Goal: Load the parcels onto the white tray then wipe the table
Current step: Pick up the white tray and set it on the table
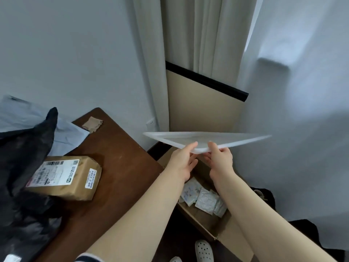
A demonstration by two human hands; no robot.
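The white tray [217, 138] hangs in the air to the right of the brown table [120, 167], seen nearly edge-on. My left hand [182, 161] and my right hand [221, 159] both grip its near edge, side by side. On the table lies a brown cardboard parcel [66, 178] with white labels. A black plastic parcel bag [24, 167] covers the table's left side, and a pale grey mailer bag [64, 137] lies behind it.
An open cardboard box [211, 220] with several white packets stands on the floor beneath my arms. A torn scrap of cardboard [92, 123] rests at the table's far corner. White curtains and a wall close the back and right. My white shoes show at the bottom.
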